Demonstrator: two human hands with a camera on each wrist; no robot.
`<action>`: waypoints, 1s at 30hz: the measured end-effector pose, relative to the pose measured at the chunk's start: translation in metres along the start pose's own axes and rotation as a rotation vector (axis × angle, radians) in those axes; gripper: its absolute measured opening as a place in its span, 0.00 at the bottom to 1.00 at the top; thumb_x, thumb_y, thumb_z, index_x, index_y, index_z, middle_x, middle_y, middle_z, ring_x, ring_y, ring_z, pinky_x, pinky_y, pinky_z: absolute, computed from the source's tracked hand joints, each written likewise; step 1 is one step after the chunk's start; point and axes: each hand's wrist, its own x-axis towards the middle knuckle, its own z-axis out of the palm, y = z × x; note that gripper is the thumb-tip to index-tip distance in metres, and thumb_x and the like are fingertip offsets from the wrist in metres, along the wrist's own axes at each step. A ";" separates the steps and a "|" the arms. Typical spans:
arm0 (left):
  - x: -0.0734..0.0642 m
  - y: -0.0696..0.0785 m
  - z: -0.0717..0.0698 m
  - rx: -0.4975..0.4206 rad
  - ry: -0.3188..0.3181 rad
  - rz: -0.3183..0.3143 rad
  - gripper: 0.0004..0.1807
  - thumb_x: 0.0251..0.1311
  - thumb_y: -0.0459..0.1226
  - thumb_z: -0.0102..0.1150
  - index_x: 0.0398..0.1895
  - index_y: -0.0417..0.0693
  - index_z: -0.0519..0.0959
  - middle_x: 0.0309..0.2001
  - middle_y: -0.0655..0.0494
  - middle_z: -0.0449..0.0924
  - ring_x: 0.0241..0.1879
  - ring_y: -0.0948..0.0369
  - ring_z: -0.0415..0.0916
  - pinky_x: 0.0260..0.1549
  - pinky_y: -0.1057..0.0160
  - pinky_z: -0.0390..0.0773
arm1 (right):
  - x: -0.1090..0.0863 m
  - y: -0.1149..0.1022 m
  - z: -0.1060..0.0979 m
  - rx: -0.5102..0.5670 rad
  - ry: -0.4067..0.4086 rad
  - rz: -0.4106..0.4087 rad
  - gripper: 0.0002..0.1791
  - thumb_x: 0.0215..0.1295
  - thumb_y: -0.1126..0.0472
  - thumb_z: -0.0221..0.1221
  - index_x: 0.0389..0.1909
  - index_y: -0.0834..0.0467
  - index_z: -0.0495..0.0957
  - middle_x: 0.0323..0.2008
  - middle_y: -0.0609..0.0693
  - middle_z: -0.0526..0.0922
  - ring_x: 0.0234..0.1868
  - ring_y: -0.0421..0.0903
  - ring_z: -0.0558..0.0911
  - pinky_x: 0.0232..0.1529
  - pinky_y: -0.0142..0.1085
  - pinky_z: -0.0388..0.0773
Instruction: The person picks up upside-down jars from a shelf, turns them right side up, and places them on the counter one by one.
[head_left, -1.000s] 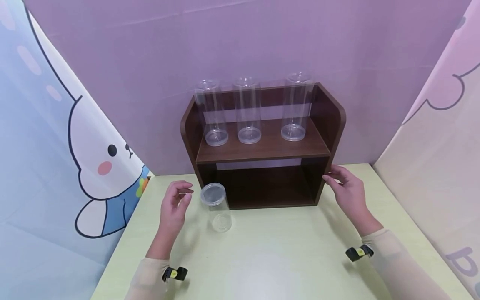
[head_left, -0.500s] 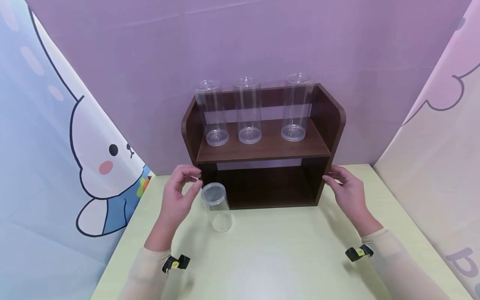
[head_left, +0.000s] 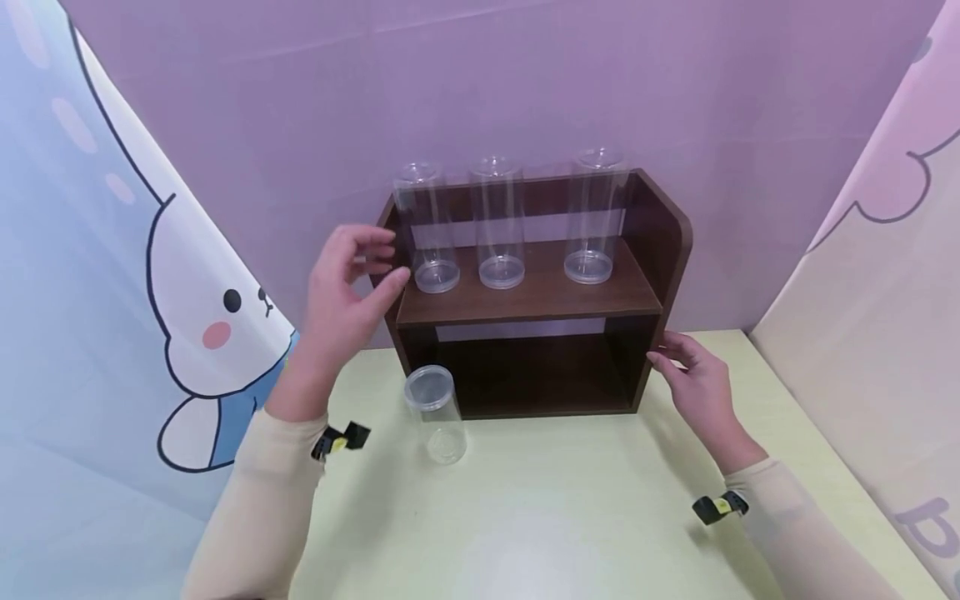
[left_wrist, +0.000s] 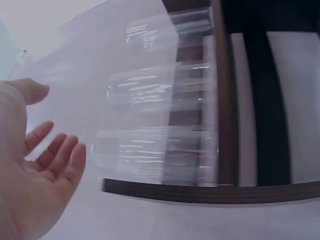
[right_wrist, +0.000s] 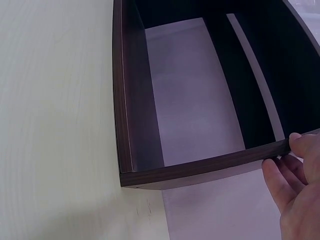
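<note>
A dark brown two-tier wooden shelf (head_left: 525, 308) stands on the table. On its upper board are three tall clear plastic canisters: the left one (head_left: 437, 277), the middle one (head_left: 501, 272) and the right one (head_left: 588, 267). My left hand (head_left: 333, 296) is raised beside the shelf's left side, close to the left canister; in the left wrist view that hand (left_wrist: 37, 182) has its fingers spread and holds nothing. At the right side panel, my right hand (head_left: 699, 379) grips the edge. The right wrist view shows the hand (right_wrist: 302, 187) with thumb at the panel's front edge, fingers against its outer face.
A shorter clear canister with a lid (head_left: 430, 388) stands on the pale table (head_left: 540, 500), in front of the shelf's lower left corner. A purple cloth (head_left: 262, 125) hangs behind, with printed cloths at both sides.
My left hand has risen from beside the lidded canister on the table to the height of the shelf's upper tier. The right hand has stayed at the side panel.
</note>
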 end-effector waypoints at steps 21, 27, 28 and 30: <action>0.093 -0.014 -0.002 0.448 -0.175 -0.215 0.46 0.67 0.51 0.78 0.84 0.57 0.67 0.76 0.48 0.64 0.73 0.49 0.70 0.69 0.47 0.78 | -0.002 -0.002 0.001 -0.015 0.000 -0.007 0.16 0.74 0.71 0.70 0.59 0.67 0.86 0.50 0.64 0.91 0.45 0.17 0.82 0.46 0.16 0.80; 0.107 -0.019 0.002 0.438 -0.207 -0.206 0.45 0.66 0.51 0.78 0.84 0.60 0.68 0.75 0.50 0.63 0.69 0.48 0.70 0.65 0.49 0.78 | -0.001 -0.001 -0.001 -0.027 0.006 -0.014 0.15 0.74 0.70 0.70 0.59 0.67 0.86 0.50 0.63 0.91 0.45 0.16 0.81 0.46 0.15 0.79; 0.109 -0.020 0.002 0.421 -0.218 -0.203 0.45 0.66 0.50 0.79 0.84 0.59 0.69 0.75 0.49 0.63 0.69 0.48 0.70 0.66 0.49 0.77 | -0.001 -0.001 -0.001 -0.026 0.005 -0.016 0.15 0.74 0.70 0.70 0.59 0.67 0.86 0.50 0.64 0.91 0.45 0.16 0.82 0.46 0.16 0.79; 0.114 -0.022 0.002 0.390 -0.242 -0.208 0.45 0.66 0.49 0.79 0.84 0.57 0.69 0.75 0.48 0.63 0.69 0.48 0.69 0.68 0.48 0.77 | -0.001 0.000 -0.001 -0.027 0.004 -0.018 0.15 0.74 0.70 0.70 0.59 0.67 0.86 0.50 0.64 0.91 0.45 0.16 0.82 0.46 0.16 0.79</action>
